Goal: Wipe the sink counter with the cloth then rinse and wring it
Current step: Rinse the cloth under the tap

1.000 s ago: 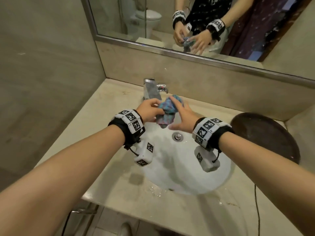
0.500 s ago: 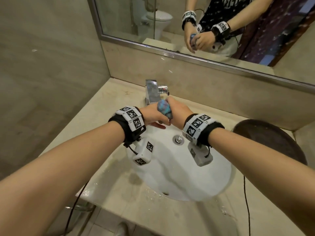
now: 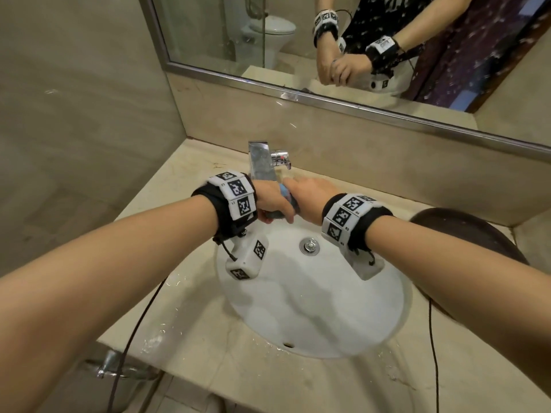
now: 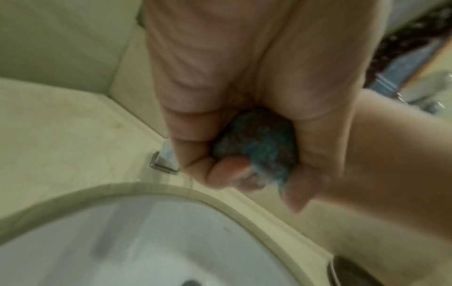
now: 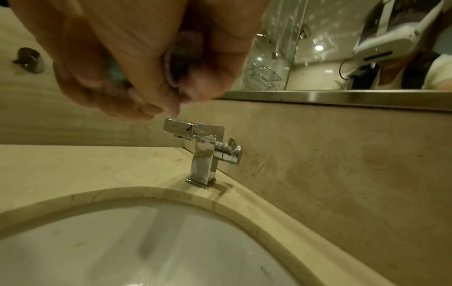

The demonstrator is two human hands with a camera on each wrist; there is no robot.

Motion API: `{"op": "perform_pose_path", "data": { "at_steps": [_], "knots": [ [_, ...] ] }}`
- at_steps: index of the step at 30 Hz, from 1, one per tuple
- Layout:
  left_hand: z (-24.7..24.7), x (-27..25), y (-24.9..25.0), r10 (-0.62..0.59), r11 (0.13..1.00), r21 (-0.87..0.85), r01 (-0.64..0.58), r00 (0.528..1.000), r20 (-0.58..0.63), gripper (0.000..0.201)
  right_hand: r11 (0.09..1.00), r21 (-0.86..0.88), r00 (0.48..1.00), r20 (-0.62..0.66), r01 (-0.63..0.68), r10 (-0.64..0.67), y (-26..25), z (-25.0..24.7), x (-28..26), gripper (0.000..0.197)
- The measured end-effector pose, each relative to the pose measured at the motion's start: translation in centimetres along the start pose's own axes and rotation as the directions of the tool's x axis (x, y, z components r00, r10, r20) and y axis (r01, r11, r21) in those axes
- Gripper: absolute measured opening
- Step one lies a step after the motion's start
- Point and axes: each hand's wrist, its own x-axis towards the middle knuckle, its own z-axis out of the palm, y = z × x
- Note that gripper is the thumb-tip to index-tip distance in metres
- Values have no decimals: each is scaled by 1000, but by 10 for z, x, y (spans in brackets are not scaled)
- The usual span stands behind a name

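Note:
A blue and pink cloth [image 3: 286, 195] is balled tight between both hands, held over the back of the white sink basin [image 3: 313, 308] just below the chrome faucet [image 3: 262, 162]. My left hand [image 3: 272, 204] curls round the cloth [image 4: 257, 139] from the left. From the right, my right hand [image 3: 307, 198] wraps round the cloth [image 5: 181, 63] too, its fingers curled. Most of the cloth is hidden inside the fists. No running water shows at the spout. The beige stone counter [image 3: 185, 338] carries water drops near its front edge.
A dark round bowl-like object [image 3: 465, 234] sits at the right of the counter. The mirror [image 3: 357, 40] and its metal frame rise behind the faucet, with a wall close on the left. Black cables [image 3: 134, 332] hang over the counter's front edge. The drain [image 3: 309, 245] is in the basin.
The loosely held cloth has been squeezed into a tight ball as both hands closed together round it. The hands stayed over the back of the basin.

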Motion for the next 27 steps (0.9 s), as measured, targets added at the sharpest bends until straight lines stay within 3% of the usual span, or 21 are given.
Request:
{"op": "perform_pose_path", "data": {
  "at_steps": [3,5,6,8,12,14,17,20,22,24,27],
  "knots": [
    [8,4,6,65,955,293,-39,995,-79,17,997,-27,998,20,-66,67,2,2,2,35],
    [15,4,12,126,811,584,-32,984,-122,4,989,-89,990,60,-120,126,1,4,3,31],
    [19,5,12,164,737,675,-30,977,-136,10,982,-123,984,80,-146,156,0,6,5,28],
    [25,7,13,179,666,746,6,970,-167,24,970,-160,971,125,-183,204,-3,10,10,25],
    [34,14,7,199,518,853,63,961,-192,28,950,-96,923,226,-298,313,-3,20,6,29],
    [35,15,2,287,468,883,40,938,-195,27,957,40,934,229,-289,273,-3,27,5,28],
    [35,18,-6,379,374,928,-6,914,-147,24,933,68,901,295,-352,319,-6,35,12,30],
    [32,22,-5,358,445,895,-4,918,-174,24,926,156,914,278,-345,294,-1,39,19,27],
    [25,23,-8,331,618,785,-35,918,-220,31,926,223,940,226,-305,255,2,39,19,27],
    [12,21,-18,315,778,621,-93,913,-258,48,908,334,961,194,-252,195,2,37,18,43],
    [-9,12,-43,248,887,452,-97,925,-289,59,828,521,972,204,-208,115,-5,34,17,55]
  ]
}}
